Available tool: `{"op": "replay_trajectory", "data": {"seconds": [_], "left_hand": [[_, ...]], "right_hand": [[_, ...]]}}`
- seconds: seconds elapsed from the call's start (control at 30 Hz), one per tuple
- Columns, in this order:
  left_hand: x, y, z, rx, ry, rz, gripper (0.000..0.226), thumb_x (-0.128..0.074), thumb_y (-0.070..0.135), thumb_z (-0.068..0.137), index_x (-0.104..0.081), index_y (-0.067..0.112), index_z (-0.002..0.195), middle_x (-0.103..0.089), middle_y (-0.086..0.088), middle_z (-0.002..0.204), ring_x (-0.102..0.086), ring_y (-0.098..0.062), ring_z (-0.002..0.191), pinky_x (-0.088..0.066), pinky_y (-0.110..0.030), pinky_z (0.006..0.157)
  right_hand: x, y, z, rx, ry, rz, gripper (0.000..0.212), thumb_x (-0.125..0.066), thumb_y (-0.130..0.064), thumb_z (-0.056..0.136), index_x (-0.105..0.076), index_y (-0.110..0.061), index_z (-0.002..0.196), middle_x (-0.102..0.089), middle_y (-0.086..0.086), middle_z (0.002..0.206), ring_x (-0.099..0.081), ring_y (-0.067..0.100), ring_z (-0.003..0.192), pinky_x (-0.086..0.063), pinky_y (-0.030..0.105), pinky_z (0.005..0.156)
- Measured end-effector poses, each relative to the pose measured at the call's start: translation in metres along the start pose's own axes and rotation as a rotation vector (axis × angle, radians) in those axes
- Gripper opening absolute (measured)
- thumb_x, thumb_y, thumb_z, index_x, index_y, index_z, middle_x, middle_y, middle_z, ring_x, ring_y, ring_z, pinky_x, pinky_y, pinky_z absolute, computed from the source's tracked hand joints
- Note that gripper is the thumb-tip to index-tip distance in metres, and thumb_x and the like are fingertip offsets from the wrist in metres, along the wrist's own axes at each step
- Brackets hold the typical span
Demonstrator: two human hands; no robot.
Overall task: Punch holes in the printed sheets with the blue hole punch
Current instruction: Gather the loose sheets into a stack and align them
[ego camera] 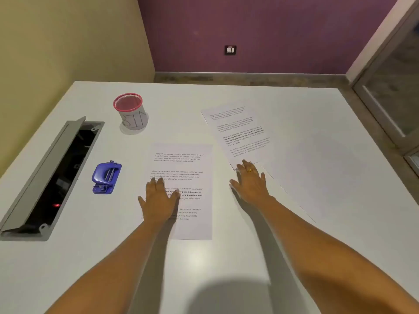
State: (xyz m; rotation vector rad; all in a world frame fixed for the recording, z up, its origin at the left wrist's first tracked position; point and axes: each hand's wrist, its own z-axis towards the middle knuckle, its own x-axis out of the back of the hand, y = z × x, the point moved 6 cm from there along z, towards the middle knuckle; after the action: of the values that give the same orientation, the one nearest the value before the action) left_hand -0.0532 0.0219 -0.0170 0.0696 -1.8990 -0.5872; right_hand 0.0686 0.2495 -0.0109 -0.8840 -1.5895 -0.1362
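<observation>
while both arms reach out over the white table (pixel 226 264), the left hand (pixel 158 201) lies palm down on the near sheet (pixel 197 159), its fingers straight and a little spread, gripping nothing; palm and fingers cover the left part of the printed text about the sheet's middle. the right hand (pixel 250 185) is likewise flat and wide, fingers fanned, palm on the bare table; its longest fingertips (pixel 244 162) touch the near corner of the far sheet (pixel 240 130), which lies tilted, further off and to the right of the near sheet, the two apart. a gold ring (pixel 250 170) sits on one finger of that hand. neither hand holds anything. the punch (pixel 106 176), blue, rests on the table left of the near sheet, near the left hand but clear of it. beyond the punch stands a cup (pixel 132 113), upright, with a red mesh rim and a paper wrap lettered "bin". at the left a grey cable box (pixel 43 171) is sunk into the table, its lid raised, dark inside with a small red light (pixel 56 205). behind the table a purple wall (pixel 260 30) carries a switch plate (pixel 230 50).
</observation>
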Motion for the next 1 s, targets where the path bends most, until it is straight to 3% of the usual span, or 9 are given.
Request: {"op": "replay_trajectory", "data": {"seconds": [0.13,0.27,0.33,0.4,0.5,0.63,0.7,0.83,1.0], "left_hand": [[0.008,-0.015,0.011,0.142,0.112,0.010,0.077,-0.056,0.039,0.086,-0.017,0.011,0.145,-0.014,-0.012,0.155,-0.009,-0.025,0.145,-0.011,-0.055,0.112],[0.012,-0.023,0.020,0.240,0.140,-0.044,0.085,-0.067,0.041,0.077,-0.023,0.008,0.142,-0.029,-0.016,0.148,-0.024,-0.032,0.138,-0.027,-0.054,0.105],[0.014,-0.023,0.021,0.262,0.149,-0.068,0.087,-0.072,0.039,0.073,-0.027,0.007,0.139,-0.034,-0.018,0.143,-0.029,-0.034,0.134,-0.031,-0.053,0.101],[0.017,-0.022,0.022,0.284,0.171,-0.085,0.089,-0.077,0.038,0.068,-0.031,0.006,0.137,-0.038,-0.021,0.138,-0.032,-0.037,0.130,-0.034,-0.052,0.099],[0.018,-0.022,0.023,0.315,0.183,-0.094,0.094,-0.080,0.038,0.063,-0.032,0.004,0.136,-0.039,-0.024,0.133,-0.034,-0.039,0.126,-0.035,-0.052,0.098],[0.018,-0.026,0.025,0.380,0.148,-0.105,0.099,-0.082,0.042,0.059,-0.031,0.006,0.136,-0.040,-0.025,0.133,-0.035,-0.040,0.125,-0.034,-0.053,0.099],[0.018,-0.028,0.026,0.424,0.122,-0.110,0.099,-0.082,0.044,0.058,-0.032,0.008,0.135,-0.042,-0.024,0.131,-0.037,-0.040,0.124,-0.033,-0.052,0.099],[0.018,-0.029,0.026,0.463,0.076,-0.075,0.095,-0.080,0.050,0.057,-0.035,0.012,0.131,-0.047,-0.019,0.128,-0.044,-0.037,0.120,-0.032,-0.050,0.098],[0.018,-0.028,0.024,0.460,0.078,-0.111,0.086,-0.079,0.050,0.059,-0.040,0.005,0.121,-0.053,-0.016,0.123,-0.052,-0.037,0.113,-0.038,-0.048,0.092]], "right_hand": [[-0.003,0.003,0.018,0.010,0.011,0.027,0.060,-0.054,-0.024,0.090,-0.027,-0.009,0.141,-0.015,0.009,0.155,-0.009,0.023,0.144,-0.013,0.045,0.117],[-0.009,0.007,0.034,0.007,0.027,0.046,0.058,-0.050,-0.024,0.092,-0.026,-0.006,0.141,-0.021,0.013,0.153,-0.015,0.024,0.143,-0.011,0.040,0.117],[-0.012,0.009,0.038,-0.003,0.058,0.001,0.053,-0.047,-0.025,0.093,-0.030,-0.004,0.139,-0.031,0.014,0.149,-0.024,0.024,0.140,-0.013,0.041,0.116],[-0.012,0.006,0.040,0.017,0.155,-0.086,0.045,-0.052,-0.023,0.090,-0.044,0.001,0.128,-0.049,0.018,0.133,-0.045,0.030,0.126,-0.025,0.044,0.111],[-0.011,-0.001,0.038,0.089,0.317,-0.255,0.034,-0.078,-0.017,0.066,-0.063,0.005,0.088,-0.068,0.019,0.082,-0.067,0.033,0.073,-0.054,0.042,0.080],[0.000,-0.009,0.037,0.154,0.381,-0.319,0.028,-0.083,-0.006,0.046,-0.061,-0.004,0.063,-0.058,0.007,0.050,-0.055,0.022,0.043,-0.047,0.023,0.049],[0.005,-0.007,0.038,0.123,0.352,-0.299,0.026,-0.079,0.005,0.044,-0.061,-0.002,0.062,-0.056,0.008,0.048,-0.053,0.022,0.043,-0.035,0.021,0.044],[0.007,-0.004,0.042,0.134,0.264,-0.120,0.012,-0.056,0.016,0.071,-0.058,0.005,0.075,-0.060,0.023,0.069,-0.051,0.031,0.061,-0.028,0.029,0.058],[0.011,-0.003,0.045,0.095,0.209,-0.125,0.036,-0.042,0.015,0.078,-0.031,-0.012,0.056,-0.039,0.006,0.067,-0.037,0.021,0.070,-0.024,0.028,0.056]]}}
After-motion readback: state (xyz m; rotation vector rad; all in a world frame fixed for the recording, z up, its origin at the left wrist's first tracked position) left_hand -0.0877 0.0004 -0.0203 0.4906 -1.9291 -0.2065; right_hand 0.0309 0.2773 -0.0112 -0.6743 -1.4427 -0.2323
